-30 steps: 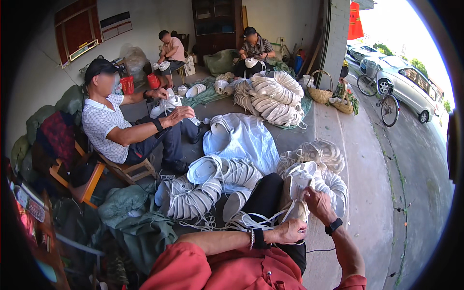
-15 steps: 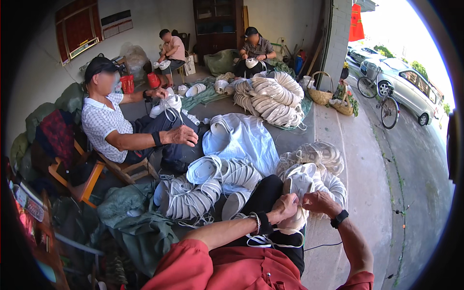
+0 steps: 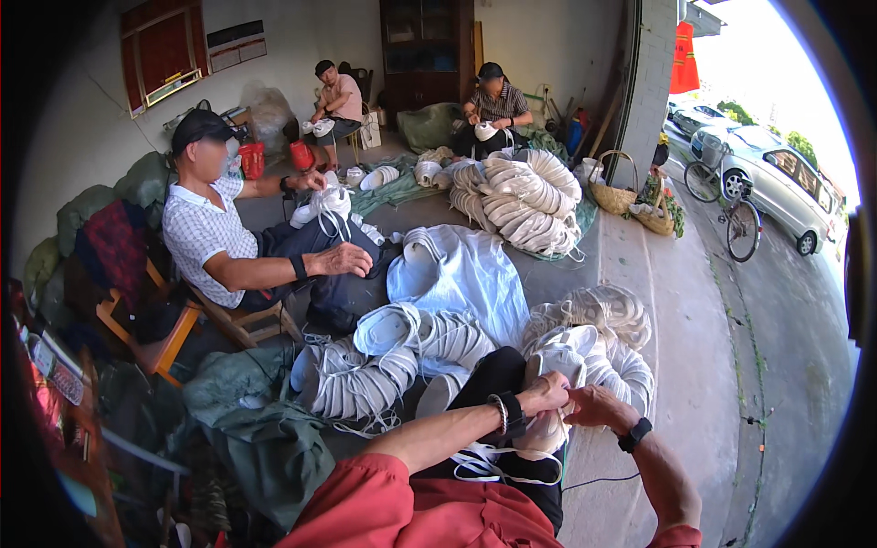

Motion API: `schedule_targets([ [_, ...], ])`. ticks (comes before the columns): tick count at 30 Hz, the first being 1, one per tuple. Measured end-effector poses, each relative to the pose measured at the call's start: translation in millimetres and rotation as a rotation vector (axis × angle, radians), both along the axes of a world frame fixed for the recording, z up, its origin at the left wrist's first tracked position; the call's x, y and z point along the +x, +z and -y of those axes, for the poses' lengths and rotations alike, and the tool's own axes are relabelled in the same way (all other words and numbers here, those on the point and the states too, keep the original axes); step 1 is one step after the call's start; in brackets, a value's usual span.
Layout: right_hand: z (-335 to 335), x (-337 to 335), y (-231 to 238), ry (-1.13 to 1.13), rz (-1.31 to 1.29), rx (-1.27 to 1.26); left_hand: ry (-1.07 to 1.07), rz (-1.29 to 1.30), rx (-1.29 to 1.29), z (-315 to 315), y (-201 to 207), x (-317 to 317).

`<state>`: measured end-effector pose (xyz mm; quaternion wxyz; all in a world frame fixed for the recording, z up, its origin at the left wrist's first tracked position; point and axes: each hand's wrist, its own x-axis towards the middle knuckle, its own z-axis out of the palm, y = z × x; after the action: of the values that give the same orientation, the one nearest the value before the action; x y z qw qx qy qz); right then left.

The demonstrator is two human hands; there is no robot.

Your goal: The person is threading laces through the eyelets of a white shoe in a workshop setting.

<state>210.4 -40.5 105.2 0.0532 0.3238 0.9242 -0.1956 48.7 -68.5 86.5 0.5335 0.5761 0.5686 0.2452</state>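
A white canvas shoe [image 3: 543, 437] rests on my lap, partly hidden by my hands. Just above it, my left hand [image 3: 546, 393] is closed in a pinch on its shoelace. My right hand [image 3: 596, 405] meets it from the right, fingertips also pinched on the lace; the exact grip is too small to see clearly. Loose white shoelace [image 3: 484, 463] trails over my dark trousers on the left of the shoe. Right beyond my hands lies a pile of nested white shoes [image 3: 598, 352].
Stacked shoes [image 3: 361, 374] and a pale blue sheet [image 3: 461, 274] lie ahead, a bigger shoe heap [image 3: 521, 196] farther off. A seated co-worker [image 3: 215, 228] handles a shoe at left; two more people sit at the back. Baskets [image 3: 610, 196] stand by the doorway pillar.
My hands have drawn closer together above the shoe, the right one shifting slightly down and left. The view has tilted a little. A co-worker at the back has raised their head.
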Motion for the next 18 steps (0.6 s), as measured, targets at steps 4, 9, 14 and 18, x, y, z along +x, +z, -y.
schedule_targets([
  [4, -0.7, -1.7, -1.0, -0.013, 0.079, -0.014, -0.187, -0.267, -0.018, -9.6, 13.5, -2.0],
  [9, -10.7, 3.5, -8.6, 0.016, -0.048, -0.153, -0.248, -0.470, 0.121, -13.7, 20.9, -0.2],
  [14, -12.8, 6.9, -25.4, 0.130, -0.128, -0.042, -0.287, -0.511, -0.022, -24.1, 16.8, 4.4],
  [18, -16.4, 3.3, -38.7, 0.120, -0.163, -0.079, -0.330, -0.449, -0.236, -35.0, 11.5, 5.4],
])
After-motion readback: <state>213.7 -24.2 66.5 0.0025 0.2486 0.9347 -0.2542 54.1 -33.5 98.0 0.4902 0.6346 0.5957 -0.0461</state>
